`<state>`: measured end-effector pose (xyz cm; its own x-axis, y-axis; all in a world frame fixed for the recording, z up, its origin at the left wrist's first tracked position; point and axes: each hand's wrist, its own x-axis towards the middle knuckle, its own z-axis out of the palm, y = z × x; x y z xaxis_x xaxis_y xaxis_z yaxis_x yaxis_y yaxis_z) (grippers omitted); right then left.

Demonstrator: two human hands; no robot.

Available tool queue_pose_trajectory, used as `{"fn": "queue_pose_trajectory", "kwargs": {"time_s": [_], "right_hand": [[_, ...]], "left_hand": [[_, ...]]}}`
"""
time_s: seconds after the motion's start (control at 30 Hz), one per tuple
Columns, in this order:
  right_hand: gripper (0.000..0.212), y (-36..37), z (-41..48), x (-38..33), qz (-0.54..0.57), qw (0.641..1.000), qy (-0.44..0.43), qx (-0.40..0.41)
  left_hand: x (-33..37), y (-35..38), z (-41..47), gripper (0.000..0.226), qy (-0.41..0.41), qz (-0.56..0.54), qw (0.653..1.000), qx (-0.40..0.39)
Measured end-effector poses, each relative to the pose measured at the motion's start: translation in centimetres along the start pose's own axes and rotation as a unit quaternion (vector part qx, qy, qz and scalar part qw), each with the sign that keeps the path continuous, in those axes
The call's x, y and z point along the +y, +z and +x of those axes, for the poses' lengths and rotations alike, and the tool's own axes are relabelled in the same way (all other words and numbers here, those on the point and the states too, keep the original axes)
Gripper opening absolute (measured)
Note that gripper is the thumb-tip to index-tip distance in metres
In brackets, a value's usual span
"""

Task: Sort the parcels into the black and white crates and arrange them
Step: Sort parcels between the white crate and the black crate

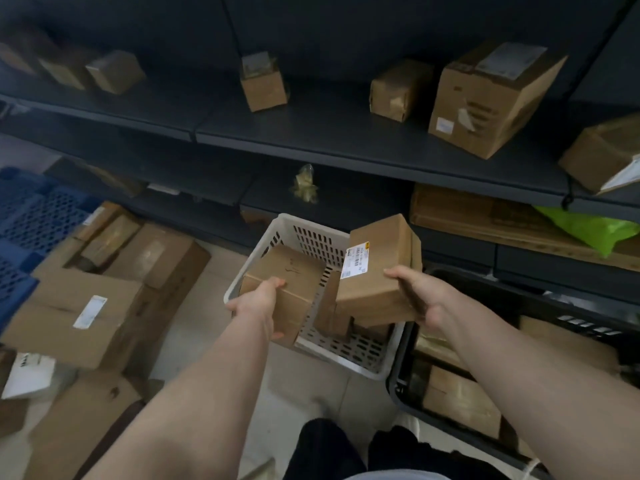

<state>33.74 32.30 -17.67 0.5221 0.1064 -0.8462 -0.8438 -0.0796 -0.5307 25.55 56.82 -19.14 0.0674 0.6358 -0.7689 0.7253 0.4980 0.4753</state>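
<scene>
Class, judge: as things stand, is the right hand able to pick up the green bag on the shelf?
Probably not: the right hand is full, gripping a labelled parcel. Nothing lies on the green bag itself.

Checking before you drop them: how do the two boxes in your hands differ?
The left hand grips the plain box, no label showing, at the white crate's left wall. The right hand holds the labelled box, barcode sticker facing up, over the crate's right side. Both are brown cardboard.
</scene>
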Motion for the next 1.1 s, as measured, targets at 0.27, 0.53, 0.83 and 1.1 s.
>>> {"fn": "queue_pose_trajectory", "kwargs": {"time_s": [0.27, 0.53, 0.83, 1.1], "right_hand": [[0.071, 3.3, 3.7, -0.6, 0.043, 0.998, 0.036, 0.017], [0.065, 8.1, 4.3, -0.4, 0.065, 0.997, 0.043, 0.029], [0.065, 8.7, 1.4, -0.5, 0.072, 0.997, -0.001, 0.038], [0.049, 4.8, -0.4, 0.3, 0.210, 0.969, -0.102, 0.086]], "left_hand": [[4.9, 3.1, 8.6, 0.104, 0.008, 0.120, 0.990, -0.078], [11.0, 5.0, 10.6, 0.039, 0.093, 0.166, 0.964, -0.184], [13.2, 6.7, 3.1, 0.040, 0.083, 0.306, 0.836, -0.449], [10.1, 10.1, -1.0, 0.027, 0.086, 0.323, 0.816, -0.472]]}}
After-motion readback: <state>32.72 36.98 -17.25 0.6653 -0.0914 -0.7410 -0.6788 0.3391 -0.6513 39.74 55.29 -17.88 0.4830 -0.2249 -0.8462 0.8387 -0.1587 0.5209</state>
